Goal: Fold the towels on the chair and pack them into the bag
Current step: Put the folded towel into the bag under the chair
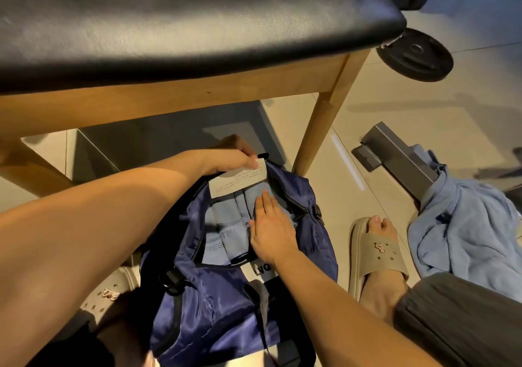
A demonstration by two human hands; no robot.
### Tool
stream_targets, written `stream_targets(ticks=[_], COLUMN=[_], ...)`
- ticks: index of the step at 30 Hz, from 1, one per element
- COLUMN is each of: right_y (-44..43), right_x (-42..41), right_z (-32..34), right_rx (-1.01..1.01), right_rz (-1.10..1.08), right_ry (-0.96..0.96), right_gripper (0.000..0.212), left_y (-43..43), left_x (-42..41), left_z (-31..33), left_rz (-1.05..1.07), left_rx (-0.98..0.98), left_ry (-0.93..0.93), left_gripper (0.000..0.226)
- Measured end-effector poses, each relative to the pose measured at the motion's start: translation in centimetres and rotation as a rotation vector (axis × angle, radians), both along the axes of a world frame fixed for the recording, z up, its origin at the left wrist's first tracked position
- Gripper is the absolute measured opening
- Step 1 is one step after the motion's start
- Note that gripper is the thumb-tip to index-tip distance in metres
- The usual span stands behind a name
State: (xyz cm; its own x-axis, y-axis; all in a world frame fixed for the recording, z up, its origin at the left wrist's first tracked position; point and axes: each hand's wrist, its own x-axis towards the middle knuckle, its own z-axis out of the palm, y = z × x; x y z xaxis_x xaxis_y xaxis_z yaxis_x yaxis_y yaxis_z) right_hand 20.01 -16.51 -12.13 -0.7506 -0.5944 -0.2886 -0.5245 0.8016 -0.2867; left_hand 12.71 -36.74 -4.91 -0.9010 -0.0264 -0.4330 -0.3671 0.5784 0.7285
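Left hand at far rim of navy bag, pinching it by white label. Right hand flat inside bag mouth, fingers straight, pressing folded light-blue towels. Bag on floor below chair. Loose blue towel well apart to right, against grey metal bar. Towel lettering partly covered; left fingertips hidden behind rim

Head camera, single view, looking steeply down.
Sitting close over the navy bag, which is filling the lower centre; facing forward, taking in the chair beyond the bag and the floor to the bag's right; wide lens bending the edges.
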Motion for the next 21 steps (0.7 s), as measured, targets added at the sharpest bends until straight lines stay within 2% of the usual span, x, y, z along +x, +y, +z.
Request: stream_targets(ticks=[3,7,11,17,21], right_y=[0.2,2.5,3.4,2.8,3.5], right_x=[0.0,1.9,3.4,2.3,2.1], right_z=[0.3,0.8,-0.3,-0.2,1.5], right_rx=[-0.078,-0.204,-0.184,-0.078,-0.041], right_rz=[-0.021,-0.039,-0.100,-0.108,-0.028], right_ry=[-0.046,0.064,0.045,-0.039,-0.089], right_gripper=[0.062,0.049,0.047,0.070,0.065], left_y=[0.9,1.7,2.1,3.0,2.8], left_x=[0.3,0.6,1.4,3.0,3.6], left_z=[-1.3,-2.7,-2.6,-3.7,-2.3], left_rz=[-0.122,-0.119,-0.107,-0.089,-0.127], left_rx=[-0.068,-0.224,-0.247,-0.392,-0.373], left_ry=[-0.134,-0.074,-0.032,0.013,0.005], left_gripper=[0.016,0.023,0.020,0.017,0.013])
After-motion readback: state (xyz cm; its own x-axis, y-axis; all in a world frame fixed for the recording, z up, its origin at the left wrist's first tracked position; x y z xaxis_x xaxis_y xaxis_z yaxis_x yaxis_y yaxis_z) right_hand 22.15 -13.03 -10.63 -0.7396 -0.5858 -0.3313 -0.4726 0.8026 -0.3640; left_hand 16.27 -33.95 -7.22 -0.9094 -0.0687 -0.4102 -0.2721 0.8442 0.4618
